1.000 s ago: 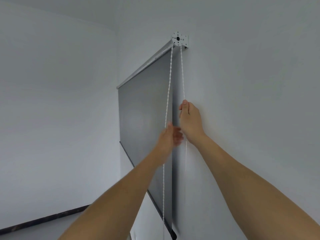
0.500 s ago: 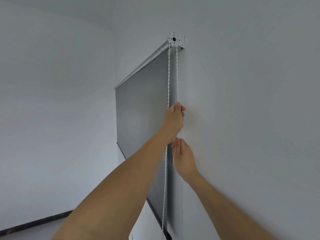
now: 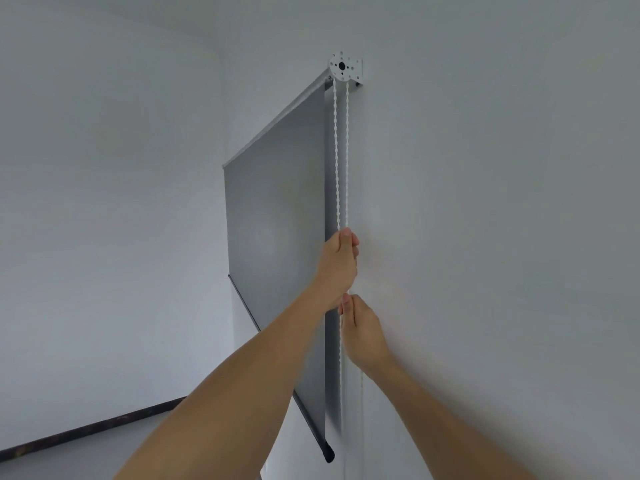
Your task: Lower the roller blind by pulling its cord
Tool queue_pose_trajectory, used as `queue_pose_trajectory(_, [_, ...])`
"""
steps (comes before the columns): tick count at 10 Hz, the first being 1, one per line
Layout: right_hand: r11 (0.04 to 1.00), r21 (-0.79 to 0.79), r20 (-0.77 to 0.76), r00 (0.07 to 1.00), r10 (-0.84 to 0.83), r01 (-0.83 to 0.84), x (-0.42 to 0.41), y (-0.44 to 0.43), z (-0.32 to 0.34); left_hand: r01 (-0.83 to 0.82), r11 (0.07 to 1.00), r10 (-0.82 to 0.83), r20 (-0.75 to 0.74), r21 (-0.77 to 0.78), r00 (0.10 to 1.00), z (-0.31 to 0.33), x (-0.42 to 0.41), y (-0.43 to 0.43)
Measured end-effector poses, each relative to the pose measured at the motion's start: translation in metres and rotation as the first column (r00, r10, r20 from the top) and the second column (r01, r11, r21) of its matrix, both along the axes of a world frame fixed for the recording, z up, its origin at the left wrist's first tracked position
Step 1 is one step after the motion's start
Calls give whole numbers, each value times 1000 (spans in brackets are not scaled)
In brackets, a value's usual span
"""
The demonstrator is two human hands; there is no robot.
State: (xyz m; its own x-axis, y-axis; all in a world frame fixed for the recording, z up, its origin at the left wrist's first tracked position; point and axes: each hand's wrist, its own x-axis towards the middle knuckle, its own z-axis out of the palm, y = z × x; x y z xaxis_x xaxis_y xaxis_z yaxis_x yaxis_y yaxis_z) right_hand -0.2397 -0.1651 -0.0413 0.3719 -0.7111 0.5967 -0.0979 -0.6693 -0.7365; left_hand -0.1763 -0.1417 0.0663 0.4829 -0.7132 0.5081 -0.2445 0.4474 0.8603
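A grey roller blind hangs from a white bracket high on the wall, its dark bottom bar low in view. A white beaded cord drops from the bracket in two strands. My left hand is raised and closed around the cord just below the middle of the blind's edge. My right hand sits directly under it, fingers pinched on the cord's wall-side strand. The cord continues down past both hands.
The white wall on the right is close to both arms. Another white wall stands on the left, with a dark skirting strip at its base.
One second ago my right hand held the cord high and the left was lower. The right hand has pulled down and the left has taken a grip above it. The bottom bar sits slightly lower.
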Motion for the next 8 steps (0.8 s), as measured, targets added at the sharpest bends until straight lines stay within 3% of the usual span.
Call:
queue_pose_trajectory(2, [1000,25,-24,1000,14,-14,-7,9,7,23,997,-25,38,68,999,2,3,16])
queue_pose_trajectory(4, [997,79,-102,995,-8,16,-12,7,15,-130,966,78,227,224,971,-7,24,45])
queue_pose_trajectory(5, [998,55,-233,972,-20,34,-14,9,23,-206,930,97,337,304,936,-8,40,65])
queue_pose_trajectory(6, [996,-56,-505,858,-89,71,-19,14,35,-211,872,26,388,442,921,-8,58,85])
queue_pose_trajectory(7, [992,-88,-785,607,-124,88,-23,19,55,-196,810,-81,436,553,896,-4,76,103])
queue_pose_trajectory(8, [996,54,-829,559,6,71,-30,22,84,-157,778,-163,437,608,885,7,89,121])
